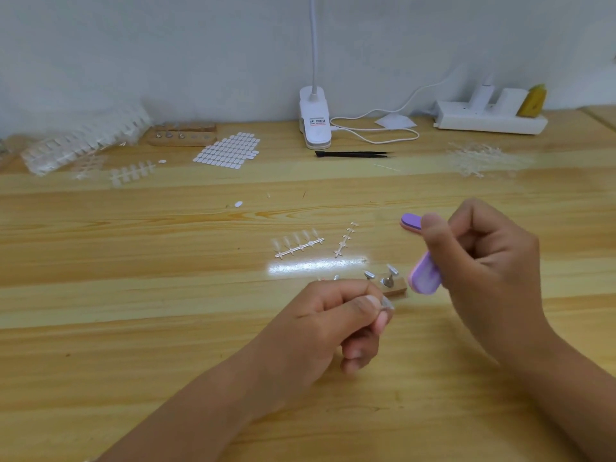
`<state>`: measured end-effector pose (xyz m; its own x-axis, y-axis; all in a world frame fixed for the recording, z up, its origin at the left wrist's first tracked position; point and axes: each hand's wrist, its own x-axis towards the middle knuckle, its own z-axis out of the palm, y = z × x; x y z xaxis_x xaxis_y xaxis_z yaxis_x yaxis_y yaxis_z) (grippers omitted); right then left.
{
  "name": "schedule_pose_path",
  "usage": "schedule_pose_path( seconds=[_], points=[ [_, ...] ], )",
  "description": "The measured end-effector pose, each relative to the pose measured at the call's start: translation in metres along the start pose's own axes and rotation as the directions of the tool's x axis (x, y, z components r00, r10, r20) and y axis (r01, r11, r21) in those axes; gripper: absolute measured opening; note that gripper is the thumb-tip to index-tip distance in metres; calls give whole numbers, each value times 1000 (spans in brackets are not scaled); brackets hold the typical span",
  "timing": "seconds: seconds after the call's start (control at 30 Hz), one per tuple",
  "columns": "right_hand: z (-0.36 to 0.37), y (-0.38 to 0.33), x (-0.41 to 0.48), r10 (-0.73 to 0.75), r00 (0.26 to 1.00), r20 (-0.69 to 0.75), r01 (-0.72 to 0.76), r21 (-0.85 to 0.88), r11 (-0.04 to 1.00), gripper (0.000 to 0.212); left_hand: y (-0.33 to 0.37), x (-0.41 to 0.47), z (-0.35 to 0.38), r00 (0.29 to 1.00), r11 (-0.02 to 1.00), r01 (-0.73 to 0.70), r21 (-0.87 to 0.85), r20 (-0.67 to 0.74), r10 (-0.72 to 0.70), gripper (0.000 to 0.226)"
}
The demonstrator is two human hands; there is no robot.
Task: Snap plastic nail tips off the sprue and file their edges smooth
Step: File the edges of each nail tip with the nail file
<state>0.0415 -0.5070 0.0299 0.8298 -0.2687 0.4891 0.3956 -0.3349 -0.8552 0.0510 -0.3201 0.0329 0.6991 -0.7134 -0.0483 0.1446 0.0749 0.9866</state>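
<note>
At centre foreground, above the pale wooden tabletop (133, 295), the left hand (333, 325) pinches a small clear plastic nail tip (387, 304) between thumb and curled forefinger. The tip's free edge is turned toward the right, where the abrasive can reach it. The right hand (486, 261) grips a purple-and-pink foam nail file (425, 276), with the thumb pressed across its upper part and the fingers curled behind. The file is tilted, its lower end near the tip but apart from it. Judged from this pose, filing one detached tip is the step in hand, either about to begin or between strokes.

Just beyond the hands lies a clear sprue bearing five nail tips (296, 243), within reach as the next supply. Beside it, a bare sprue strip (345, 240) suggests one row already snapped off. A small wooden block with metal stands (396, 290) sits between the hands, probably to receive finished tips; whether any stand is occupied cannot be told.

Along the far edge are a white clip-on lamp (315, 118), black tweezers (353, 155), a sheet of white oval tabs (230, 150) and a heap of clear sprues (476, 158), well apart from the working area.
</note>
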Motion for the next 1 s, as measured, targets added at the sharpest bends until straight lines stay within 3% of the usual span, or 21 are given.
schedule_pose_path(
  seconds=[0.13, 0.23, 0.4, 0.6, 0.67, 0.73, 0.83, 0.9, 1.0],
  points=[
    [-2, 4, 6, 101, 995, -9, -99, 114, 989, 38, 0, 1, -1, 997, 1000, -13, 26, -76, 15, 25],
    [-5, 5, 12, 116, 992, -43, -110, 132, 985, 36, 1, 1, -2, 975, 994, -93, 52, -198, 101, 26],
    [-28, 11, 33, 194, 960, -204, -173, 116, 978, 27, 2, 0, -13, 817, 942, -284, 177, -470, 335, 25],
    [-54, 26, 51, 135, 891, -433, -160, -21, 987, 12, -1, 2, -23, 716, 913, -290, 286, -568, 406, 22],
    [-57, 36, 51, 108, 912, -395, -178, -146, 973, 8, -5, 4, -26, 686, 914, -245, 324, -608, 400, 27],
    [-57, 46, 49, 132, 955, -266, -219, -332, 918, 8, -7, 6, -30, 659, 915, -194, 354, -644, 389, 30],
    [-51, 56, 46, 237, 972, -3, -154, -767, 623, 11, -9, 8, -35, 668, 910, -154, 384, -638, 382, 31],
    [-50, 54, 45, 269, 963, 21, -132, -833, 537, 15, -10, 10, -37, 690, 908, -131, 399, -620, 372, 32],
    [-51, 50, 46, 266, 964, 7, -158, -790, 593, 16, -10, 10, -35, 706, 899, -115, 422, -602, 373, 35]
  ],
)
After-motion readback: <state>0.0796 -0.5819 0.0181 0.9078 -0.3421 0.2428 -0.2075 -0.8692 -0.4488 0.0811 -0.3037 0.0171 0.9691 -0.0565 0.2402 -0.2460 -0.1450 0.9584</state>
